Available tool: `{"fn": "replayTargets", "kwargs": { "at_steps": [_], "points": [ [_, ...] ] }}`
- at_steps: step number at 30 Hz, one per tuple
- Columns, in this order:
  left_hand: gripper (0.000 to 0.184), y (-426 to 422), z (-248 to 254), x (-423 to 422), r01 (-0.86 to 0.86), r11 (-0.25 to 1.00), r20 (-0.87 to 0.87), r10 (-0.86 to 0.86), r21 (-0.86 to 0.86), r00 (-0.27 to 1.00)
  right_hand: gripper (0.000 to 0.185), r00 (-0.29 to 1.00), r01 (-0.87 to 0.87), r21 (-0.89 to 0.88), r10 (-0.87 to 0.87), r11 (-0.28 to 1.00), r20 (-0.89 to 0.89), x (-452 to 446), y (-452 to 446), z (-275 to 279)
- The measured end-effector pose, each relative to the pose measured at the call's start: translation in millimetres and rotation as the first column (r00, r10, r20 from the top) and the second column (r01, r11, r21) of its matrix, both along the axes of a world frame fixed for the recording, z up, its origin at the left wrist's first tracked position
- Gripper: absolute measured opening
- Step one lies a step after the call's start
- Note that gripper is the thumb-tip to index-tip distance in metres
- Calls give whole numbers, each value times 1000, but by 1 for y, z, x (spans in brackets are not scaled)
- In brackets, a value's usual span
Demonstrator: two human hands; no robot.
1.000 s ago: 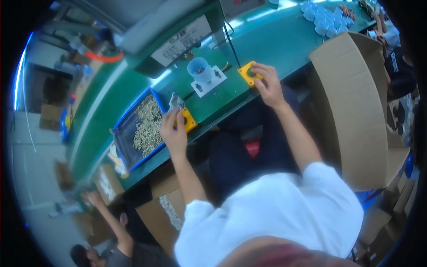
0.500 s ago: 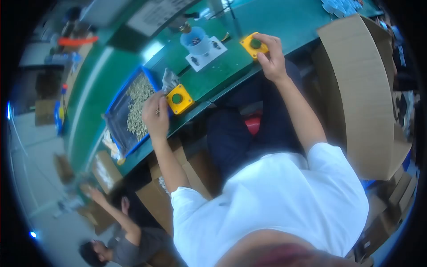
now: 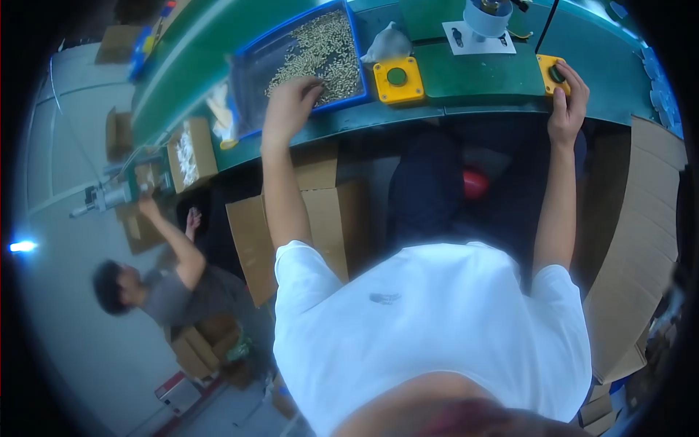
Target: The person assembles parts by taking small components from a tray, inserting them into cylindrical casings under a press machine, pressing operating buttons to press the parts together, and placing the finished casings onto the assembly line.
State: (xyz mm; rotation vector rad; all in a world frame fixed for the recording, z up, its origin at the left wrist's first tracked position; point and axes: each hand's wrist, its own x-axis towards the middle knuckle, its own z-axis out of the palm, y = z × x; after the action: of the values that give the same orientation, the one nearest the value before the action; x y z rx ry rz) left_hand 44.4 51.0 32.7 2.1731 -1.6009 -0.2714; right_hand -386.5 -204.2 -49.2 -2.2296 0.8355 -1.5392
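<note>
My left hand is over the near part of a blue tray holding many small metal pieces. Its fingers are curled with thumb and forefinger close together among the pieces; what they pinch is too small to make out. My right hand is wrapped about the right yellow push-button box, fingers over its dark green button and thumb along the near side. A second yellow push-button box with a green button stands just right of the tray, with neither hand on it.
A light blue cup stands on a white plate at the back. A greyish cloth bundle lies behind the left button box. Cardboard boxes flank my legs. At left, another person works beside a small carton.
My left hand has gone from beside the left button box to over the pieces in the tray. My right hand stays at the right button box. The head view has turned.
</note>
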Motion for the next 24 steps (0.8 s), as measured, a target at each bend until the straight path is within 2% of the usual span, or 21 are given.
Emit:
{"fn": "replayTargets", "kwargs": {
  "at_steps": [3,6,7,9,11,12,13,15,18,20,22,23,24],
  "points": [
    [22,-18,-11,-13,-18,996,-123,7,-84,992,32,1000,27,-14,-27,1000,-5,-7,0,4],
    [22,-23,-24,-13,-87,986,-224,53,-144,973,31,998,49,119,-54,992,42,-3,-1,-3],
    [22,-23,-28,-9,-115,982,-245,76,-147,966,31,999,26,92,-28,995,20,-5,-3,-2],
    [22,-20,-30,-6,-191,967,-284,138,-169,949,29,983,47,268,-92,962,158,-4,-1,0],
    [23,-18,-28,-6,-144,973,-250,97,-179,963,28,933,-14,415,-138,910,333,-5,-3,3],
    [23,-18,-28,-7,-131,973,-235,85,-190,968,29,923,17,412,-173,911,344,-7,-3,2],
    [23,-19,-28,-7,-190,957,-255,132,-221,958,31,910,45,409,-207,911,359,-2,-2,11],
    [24,-20,-29,-4,-161,963,-234,109,-216,966,34,935,-24,357,-105,934,339,11,-1,31],
    [25,-9,-35,-1,-152,970,-246,103,-188,964,41,946,-31,309,-72,951,317,33,22,57],
    [27,-19,-39,3,-153,973,-285,99,-174,953,59,996,-62,138,52,989,73,58,19,77],
    [28,-20,-49,12,-132,973,-278,75,-192,958,69,990,92,98,-81,991,-112,78,19,91],
    [24,-20,-51,10,-134,964,-310,58,-229,949,72,953,81,9,-75,997,-293,85,15,109],
    [25,-20,-55,12,-152,967,-342,75,-204,937,68,930,61,-24,-65,998,-363,86,6,111]
  ]
}}
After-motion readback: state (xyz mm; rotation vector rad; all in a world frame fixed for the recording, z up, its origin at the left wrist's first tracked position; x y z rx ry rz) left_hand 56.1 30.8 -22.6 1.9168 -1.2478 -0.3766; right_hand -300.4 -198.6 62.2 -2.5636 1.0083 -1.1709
